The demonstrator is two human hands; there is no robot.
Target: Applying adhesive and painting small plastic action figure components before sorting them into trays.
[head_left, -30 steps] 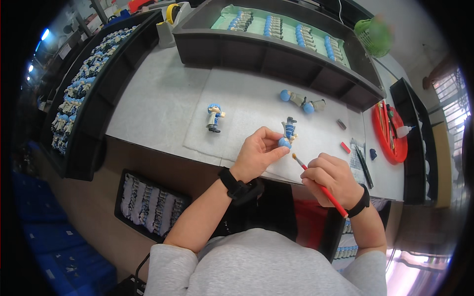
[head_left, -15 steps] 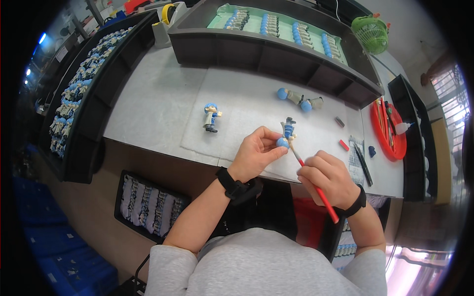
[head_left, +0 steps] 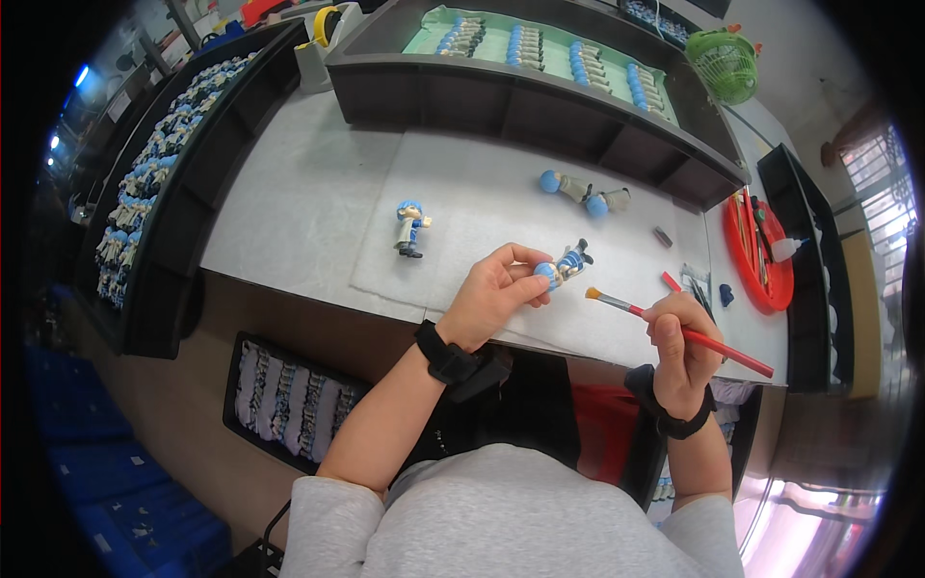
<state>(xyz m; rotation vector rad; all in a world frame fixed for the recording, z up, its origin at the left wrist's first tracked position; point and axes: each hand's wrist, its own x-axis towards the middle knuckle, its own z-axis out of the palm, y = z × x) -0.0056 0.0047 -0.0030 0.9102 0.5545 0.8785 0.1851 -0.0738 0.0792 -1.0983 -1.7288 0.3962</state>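
We see a finished figurine point(head_left: 410, 229) standing on the white mat point(head_left: 482, 193), and two unpainted figurines point(head_left: 584, 196) lying near the dark shelf point(head_left: 520, 101). A red tray point(head_left: 761, 252) sits at the right, a green basket point(head_left: 725, 60) beyond it, and racks of figurines point(head_left: 145, 193) line the left.

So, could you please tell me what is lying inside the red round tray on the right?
The red round tray holds several thin brushes or sticks and a small white bottle; whatever lies beneath them is covered.

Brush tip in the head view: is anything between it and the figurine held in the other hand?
Nothing visible. The paintbrush in the right hand points at the figurine pinched by the left hand, with only open air above the white mat between them.
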